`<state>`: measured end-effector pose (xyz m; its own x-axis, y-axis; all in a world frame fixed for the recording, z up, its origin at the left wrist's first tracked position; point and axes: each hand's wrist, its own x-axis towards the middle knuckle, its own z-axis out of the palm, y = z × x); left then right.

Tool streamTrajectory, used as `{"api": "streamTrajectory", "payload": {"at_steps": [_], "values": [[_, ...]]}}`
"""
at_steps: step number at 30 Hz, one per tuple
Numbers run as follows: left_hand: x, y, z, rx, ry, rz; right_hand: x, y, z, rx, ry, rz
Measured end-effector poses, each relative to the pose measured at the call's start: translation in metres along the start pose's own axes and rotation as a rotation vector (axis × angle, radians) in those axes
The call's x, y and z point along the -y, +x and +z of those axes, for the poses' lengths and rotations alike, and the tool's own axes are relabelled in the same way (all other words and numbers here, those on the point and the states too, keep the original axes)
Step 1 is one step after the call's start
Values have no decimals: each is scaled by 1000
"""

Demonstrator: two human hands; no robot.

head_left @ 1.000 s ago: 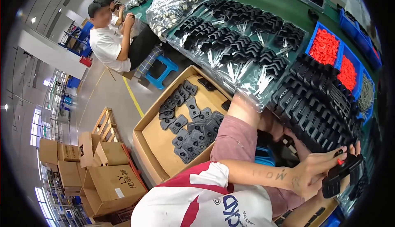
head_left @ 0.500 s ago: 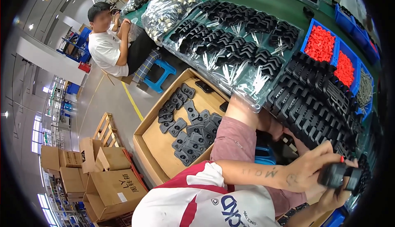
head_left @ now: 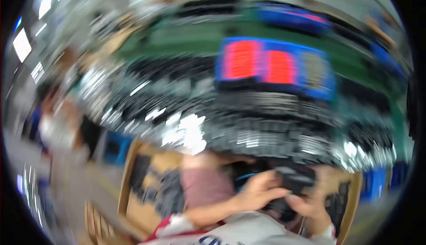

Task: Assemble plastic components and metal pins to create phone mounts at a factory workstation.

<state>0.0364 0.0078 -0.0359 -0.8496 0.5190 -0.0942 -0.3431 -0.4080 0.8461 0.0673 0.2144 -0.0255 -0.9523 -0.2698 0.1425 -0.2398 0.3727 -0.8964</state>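
Observation:
Both my hands meet low in the view, right of centre, around a black plastic part. My left hand closes on its left side, thumb stretched along its lower edge. On the other side my right hand grips it, thumb pointing up toward the left one. Motion blur hides the part's finer shape. Just beyond, rows of black plastic parts line the near side of the green table.
A blue divided bin stands past the rows, holding red pieces and thin greyish pieces. Shiny clear bags lie left. Cardboard boxes with black parts flank my lap, left and right. Blurred people sit around the table.
My view has swung right, bringing the bins to the centre. My hands now appear nearer the middle, both still on the black part.

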Motion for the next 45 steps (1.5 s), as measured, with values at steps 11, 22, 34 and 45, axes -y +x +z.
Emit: {"api": "streamTrajectory", "payload": {"at_steps": [11,22,34,45], "values": [[29,38,22,-58,64,302,11,2,-16,-377,-5,-120],[16,23,14,19,571,519,33,15,9,-562,449,-320],[-8,25,46,-211,762,102,35,21,18,-581,462,-477],[5,17,25,-184,-13,37,42,23,13,-510,525,-477]]}}
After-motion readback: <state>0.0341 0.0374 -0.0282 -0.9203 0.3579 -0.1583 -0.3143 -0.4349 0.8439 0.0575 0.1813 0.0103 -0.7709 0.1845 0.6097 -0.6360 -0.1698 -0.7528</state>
